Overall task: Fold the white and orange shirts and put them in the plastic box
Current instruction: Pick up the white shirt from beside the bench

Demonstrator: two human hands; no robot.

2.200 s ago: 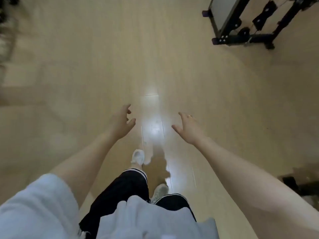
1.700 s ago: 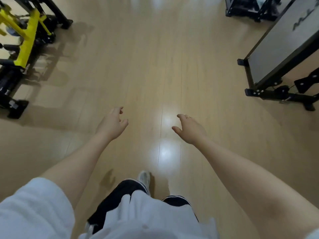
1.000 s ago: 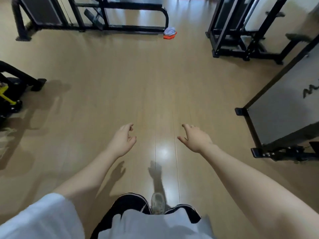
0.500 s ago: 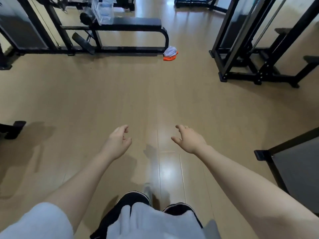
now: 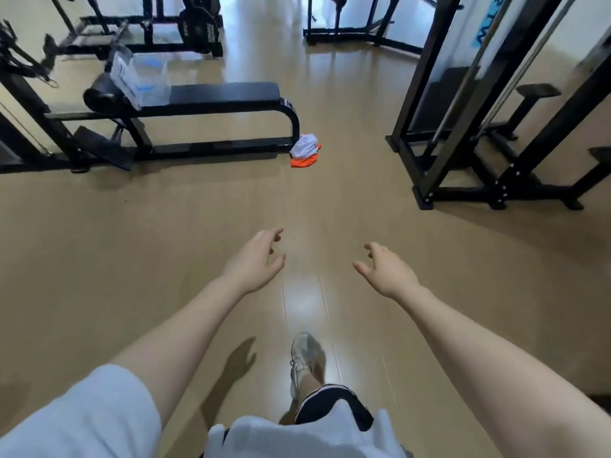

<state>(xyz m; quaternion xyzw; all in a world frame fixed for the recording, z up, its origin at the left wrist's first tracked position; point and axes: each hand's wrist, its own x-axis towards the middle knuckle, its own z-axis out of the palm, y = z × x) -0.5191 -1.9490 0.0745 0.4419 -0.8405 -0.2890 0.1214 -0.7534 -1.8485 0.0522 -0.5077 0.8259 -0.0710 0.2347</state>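
Observation:
A crumpled white shirt lies on top of an orange shirt on the wooden floor, beside the foot of a black bench. A clear plastic box with blue clips stands on the left end of that bench. My left hand and my right hand are held out in front of me, fingers loosely curled, holding nothing. Both hands are well short of the shirts, which lie further ahead.
The black bench stretches across the upper left. A black cable machine frame stands at the right. More gym equipment is at the back. Open wooden floor lies between me and the shirts.
The view has swung up and forward as I walk. The bench, box and shirts have come closer and lower in the frame. My hands stay held out and empty.

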